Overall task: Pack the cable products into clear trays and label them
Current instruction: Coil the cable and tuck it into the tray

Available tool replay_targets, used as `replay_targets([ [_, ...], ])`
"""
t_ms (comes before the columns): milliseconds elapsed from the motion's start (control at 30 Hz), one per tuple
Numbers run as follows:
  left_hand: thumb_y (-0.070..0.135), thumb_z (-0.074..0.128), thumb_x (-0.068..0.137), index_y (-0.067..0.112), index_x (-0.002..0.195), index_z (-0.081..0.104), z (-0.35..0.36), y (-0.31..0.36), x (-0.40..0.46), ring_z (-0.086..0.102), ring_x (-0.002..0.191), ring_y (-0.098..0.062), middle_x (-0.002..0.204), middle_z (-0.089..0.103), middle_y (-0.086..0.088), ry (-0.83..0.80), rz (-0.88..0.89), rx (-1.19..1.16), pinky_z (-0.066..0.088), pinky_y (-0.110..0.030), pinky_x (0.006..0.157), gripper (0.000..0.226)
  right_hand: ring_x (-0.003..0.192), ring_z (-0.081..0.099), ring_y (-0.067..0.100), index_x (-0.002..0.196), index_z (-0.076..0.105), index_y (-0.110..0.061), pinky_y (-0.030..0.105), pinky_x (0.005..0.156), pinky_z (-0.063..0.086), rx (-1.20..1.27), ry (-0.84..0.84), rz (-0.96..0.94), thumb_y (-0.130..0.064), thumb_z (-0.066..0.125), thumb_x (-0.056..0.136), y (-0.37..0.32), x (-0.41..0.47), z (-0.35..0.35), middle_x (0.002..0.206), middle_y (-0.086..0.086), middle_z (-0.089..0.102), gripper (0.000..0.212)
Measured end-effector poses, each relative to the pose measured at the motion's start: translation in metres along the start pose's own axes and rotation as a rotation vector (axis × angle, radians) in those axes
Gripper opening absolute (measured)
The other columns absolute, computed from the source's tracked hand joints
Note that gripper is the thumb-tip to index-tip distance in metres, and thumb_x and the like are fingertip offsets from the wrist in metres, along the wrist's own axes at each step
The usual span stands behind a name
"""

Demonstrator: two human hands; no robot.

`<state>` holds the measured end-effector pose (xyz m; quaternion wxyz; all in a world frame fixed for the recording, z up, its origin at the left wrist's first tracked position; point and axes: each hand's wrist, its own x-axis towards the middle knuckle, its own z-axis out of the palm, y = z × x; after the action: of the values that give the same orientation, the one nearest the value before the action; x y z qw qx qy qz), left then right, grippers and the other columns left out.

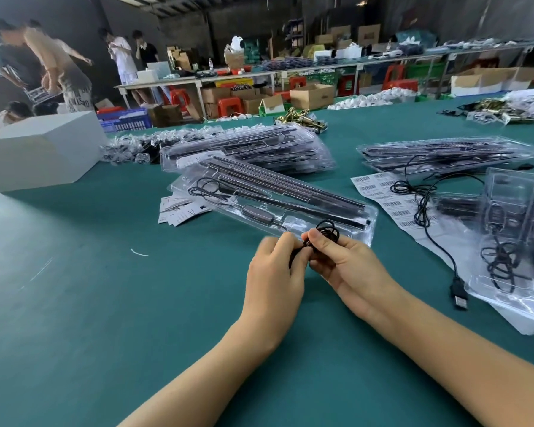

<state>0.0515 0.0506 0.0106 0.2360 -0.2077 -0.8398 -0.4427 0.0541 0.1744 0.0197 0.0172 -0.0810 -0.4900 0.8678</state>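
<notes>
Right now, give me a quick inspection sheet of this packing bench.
Surface: green table, one small white scrap.
Job's things: clear tray with black bars just beyond the hands; tray stacks behind; barcode label sheet on the right.
Clutter: white box, paper cards, bagged parts.
Hands: left hand and right hand both pinch a coiled black cable.
Cables: loose USB cable across the labels.
Surroundings: people standing far left, benches, cartons, red stools.

Teal tabletop. Black cable. Clear trays holding dark strips. White labels with black barcodes. White box. Red stools, blue crate.
</notes>
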Motion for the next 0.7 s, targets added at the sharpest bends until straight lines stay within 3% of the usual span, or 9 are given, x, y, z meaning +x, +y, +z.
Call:
replay_targets([
  [100, 0.027, 0.069, 0.085, 0.018, 0.086, 0.073, -0.003, -0.005, 0.003, 0.056, 0.08, -0.022, 0.099, 0.062, -0.001, 0.116, 0.121, 0.249, 0.045, -0.038, 0.071, 0.01, 0.063, 0.066, 0.009, 0.074, 0.071, -0.004, 0.016, 0.055, 0.052, 0.059, 0.018, -0.008, -0.017, 0.07, 0.07, -0.001, 0.001, -0.001, 0.074, 0.005, 0.07, 0.014],
  [167, 0.03, 0.067, 0.084, 0.02, 0.092, 0.075, -0.005, -0.009, 0.004, 0.056, 0.088, -0.023, 0.095, 0.068, 0.006, 0.083, 0.152, 0.243, 0.046, -0.04, 0.076, 0.016, 0.064, 0.065, 0.01, 0.075, 0.071, -0.003, 0.016, 0.056, 0.052, 0.049, 0.003, -0.007, -0.018, 0.07, 0.069, -0.001, 0.001, -0.002, 0.074, 0.006, 0.07, 0.016],
  [200, 0.03, 0.065, 0.086, 0.019, 0.098, 0.074, -0.007, -0.009, 0.005, 0.054, 0.092, -0.021, 0.094, 0.069, 0.009, 0.023, 0.111, 0.174, 0.046, -0.037, 0.08, 0.018, 0.065, 0.065, 0.01, 0.076, 0.071, -0.002, 0.016, 0.056, 0.052, 0.037, -0.003, -0.004, -0.018, 0.07, 0.069, -0.001, 0.001, -0.002, 0.075, 0.007, 0.07, 0.017],
  [267, 0.027, 0.065, 0.09, 0.02, 0.11, 0.068, -0.007, -0.011, 0.007, 0.051, 0.099, -0.015, 0.094, 0.067, 0.016, -0.101, -0.001, 0.03, 0.041, -0.018, 0.085, 0.022, 0.066, 0.065, 0.011, 0.073, 0.074, -0.004, 0.016, 0.057, 0.053, 0.02, -0.01, -0.002, -0.018, 0.071, 0.069, -0.002, 0.001, -0.003, 0.077, 0.008, 0.07, 0.015],
  [300, 0.026, 0.065, 0.09, 0.021, 0.113, 0.066, -0.007, -0.012, 0.008, 0.05, 0.101, -0.01, 0.093, 0.064, 0.02, -0.14, -0.032, -0.019, 0.037, -0.008, 0.082, 0.024, 0.067, 0.065, 0.011, 0.071, 0.075, -0.005, 0.016, 0.057, 0.053, 0.017, -0.013, -0.004, -0.018, 0.071, 0.069, -0.003, 0.0, -0.004, 0.078, 0.009, 0.071, 0.013],
  [367, 0.024, 0.064, 0.09, 0.029, 0.115, 0.065, -0.008, -0.014, 0.01, 0.048, 0.1, -0.001, 0.091, 0.06, 0.025, -0.203, -0.065, -0.096, 0.034, -0.003, 0.078, 0.026, 0.068, 0.065, 0.013, 0.074, 0.074, -0.002, 0.017, 0.058, 0.053, 0.005, -0.005, -0.004, -0.017, 0.072, 0.069, -0.005, 0.001, -0.005, 0.079, 0.011, 0.07, 0.016],
  [467, 0.025, 0.063, 0.09, 0.036, 0.116, 0.066, -0.012, -0.018, 0.012, 0.047, 0.099, 0.003, 0.089, 0.059, 0.019, -0.262, -0.134, -0.173, 0.034, -0.004, 0.075, 0.028, 0.062, 0.065, 0.013, 0.077, 0.071, 0.003, 0.018, 0.057, 0.054, -0.026, 0.021, 0.012, -0.014, 0.074, 0.065, -0.011, 0.001, -0.005, 0.077, 0.012, 0.07, 0.021],
  [567, 0.019, 0.063, 0.091, 0.031, 0.112, 0.069, -0.013, -0.019, 0.012, 0.049, 0.097, 0.002, 0.09, 0.062, 0.025, -0.256, -0.077, -0.123, 0.036, -0.006, 0.076, 0.025, 0.062, 0.066, 0.015, 0.077, 0.069, 0.004, 0.02, 0.058, 0.055, -0.079, 0.007, 0.056, -0.003, 0.072, 0.074, -0.017, 0.001, -0.008, 0.076, 0.012, 0.069, 0.008],
  [700, 0.01, 0.059, 0.093, 0.018, 0.11, 0.069, -0.01, -0.019, 0.013, 0.057, 0.098, -0.013, 0.101, 0.069, 0.01, -0.271, 0.062, -0.015, 0.044, -0.026, 0.087, 0.022, 0.066, 0.069, 0.022, 0.079, 0.066, 0.007, 0.023, 0.058, 0.057, -0.207, 0.001, 0.08, 0.008, 0.065, 0.081, -0.024, 0.0, -0.009, 0.074, 0.014, 0.067, 0.003],
])
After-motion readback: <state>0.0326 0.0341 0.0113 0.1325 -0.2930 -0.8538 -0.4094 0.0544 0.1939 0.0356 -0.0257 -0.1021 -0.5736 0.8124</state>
